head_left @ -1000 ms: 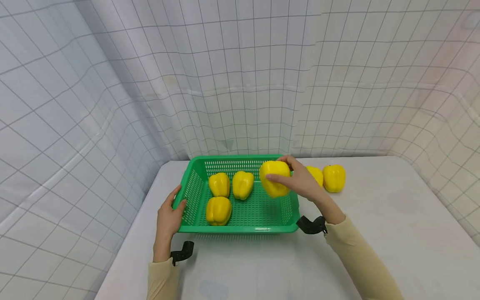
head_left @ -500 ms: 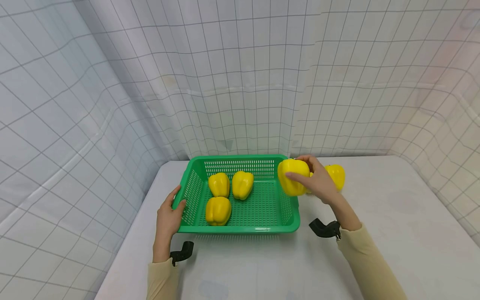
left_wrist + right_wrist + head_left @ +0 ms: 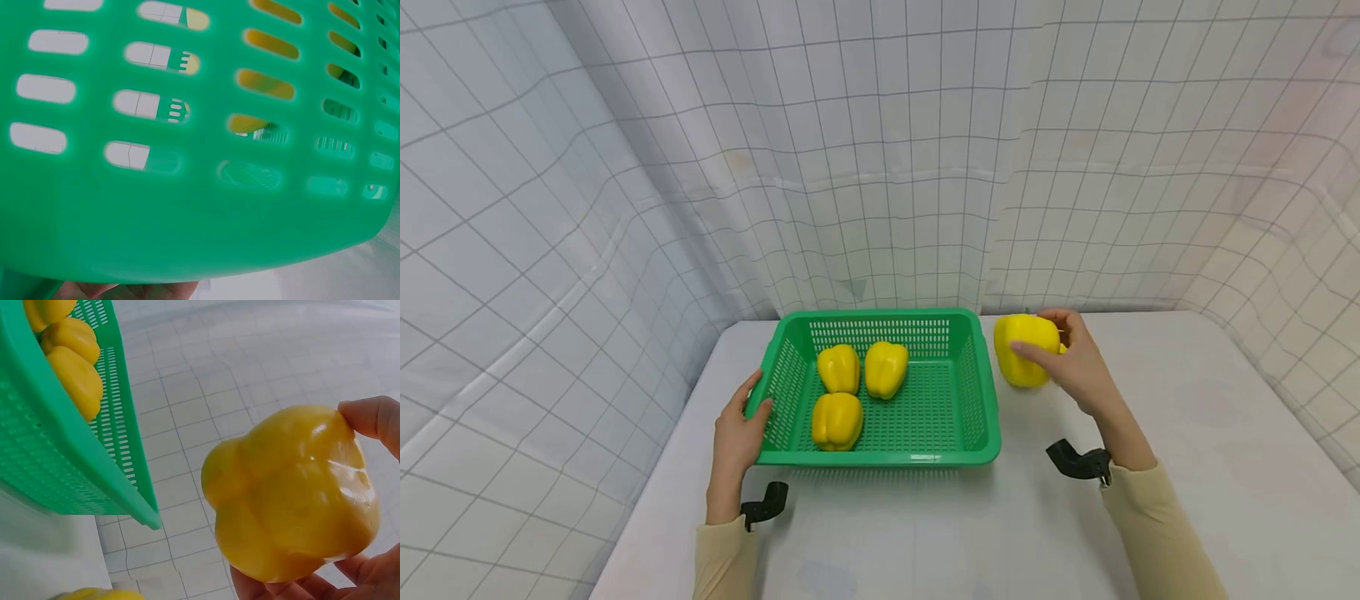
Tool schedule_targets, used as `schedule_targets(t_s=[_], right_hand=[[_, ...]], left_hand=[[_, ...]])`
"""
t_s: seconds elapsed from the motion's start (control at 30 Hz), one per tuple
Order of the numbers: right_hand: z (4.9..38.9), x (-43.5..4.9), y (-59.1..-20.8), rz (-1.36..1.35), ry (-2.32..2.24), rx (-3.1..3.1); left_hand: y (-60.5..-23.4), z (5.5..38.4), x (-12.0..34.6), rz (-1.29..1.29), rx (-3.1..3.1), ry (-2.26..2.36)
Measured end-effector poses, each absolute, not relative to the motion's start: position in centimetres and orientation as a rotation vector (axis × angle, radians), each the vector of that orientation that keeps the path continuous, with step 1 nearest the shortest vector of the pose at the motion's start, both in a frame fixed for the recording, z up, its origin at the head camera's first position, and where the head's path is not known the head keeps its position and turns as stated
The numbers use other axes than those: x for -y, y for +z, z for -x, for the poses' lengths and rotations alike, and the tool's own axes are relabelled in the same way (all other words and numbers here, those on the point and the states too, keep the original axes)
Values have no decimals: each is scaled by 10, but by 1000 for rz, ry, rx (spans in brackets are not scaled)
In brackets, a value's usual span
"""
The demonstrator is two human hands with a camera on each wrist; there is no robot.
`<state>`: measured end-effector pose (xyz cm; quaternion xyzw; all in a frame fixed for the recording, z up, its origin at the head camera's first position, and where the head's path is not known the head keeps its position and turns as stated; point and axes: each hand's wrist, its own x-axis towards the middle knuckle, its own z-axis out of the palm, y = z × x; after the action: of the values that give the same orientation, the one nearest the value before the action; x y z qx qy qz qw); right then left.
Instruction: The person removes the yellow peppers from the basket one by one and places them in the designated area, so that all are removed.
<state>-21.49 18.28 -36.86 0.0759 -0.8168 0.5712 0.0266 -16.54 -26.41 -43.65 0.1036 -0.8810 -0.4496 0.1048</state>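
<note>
Yellow glossy bell pepper [image 3: 1026,360], gripped in the right hand [image 3: 1078,362], hangs right of the green perforated plastic basket [image 3: 981,392], whose left wall the left hand [image 3: 739,433] holds.

Staged recording booth, not a home or kitchen.
You're at a white table [image 3: 1187,433] closed in by hung white grid-print cloth [image 3: 880,167] on three sides; black camera mounts [image 3: 1078,461] strapped at your wrists.
</note>
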Motion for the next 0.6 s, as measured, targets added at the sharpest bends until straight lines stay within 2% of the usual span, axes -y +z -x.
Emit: schedule_targets(t_s=[0.6], right_hand=[[217,-222,-384,66,1663,2325]], left_hand=[[-436,165,263,-300,2594,-1316]])
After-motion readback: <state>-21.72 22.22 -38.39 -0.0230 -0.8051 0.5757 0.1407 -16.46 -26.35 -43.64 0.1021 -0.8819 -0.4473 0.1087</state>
